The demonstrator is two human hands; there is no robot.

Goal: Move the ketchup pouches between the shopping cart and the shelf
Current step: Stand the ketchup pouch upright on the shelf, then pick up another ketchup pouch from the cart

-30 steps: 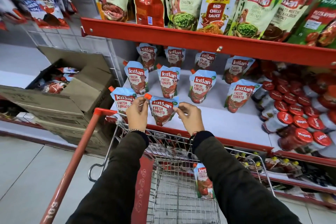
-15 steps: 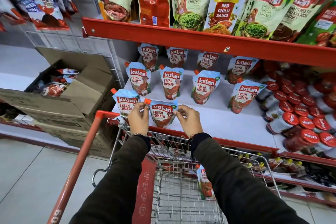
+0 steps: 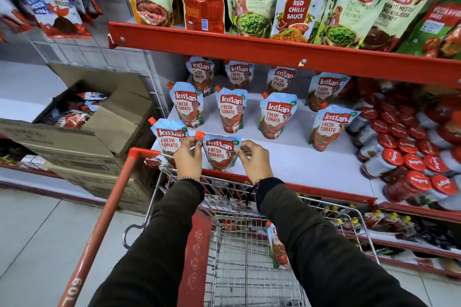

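A blue and red ketchup pouch (image 3: 219,153) stands at the front edge of the white shelf (image 3: 299,164). My left hand (image 3: 188,157) pinches its top left corner near the orange cap, and my right hand (image 3: 254,161) pinches its right edge. Another pouch (image 3: 168,136) stands just left of it, partly behind my left hand. Several more pouches (image 3: 230,109) stand in rows further back on the shelf. The wire shopping cart (image 3: 239,257) is below my arms, with one pouch (image 3: 278,247) leaning inside it.
Red-lidded jars (image 3: 409,157) crowd the shelf's right side. The upper red shelf (image 3: 249,45) carries chutney and sauce pouches. An open cardboard box (image 3: 82,127) with packets sits to the left. The cart's red handle (image 3: 99,227) runs down left over the tiled floor.
Both hands have stayed on the front pouch, lowering it slightly onto the shelf's front edge. The view has shifted a little.
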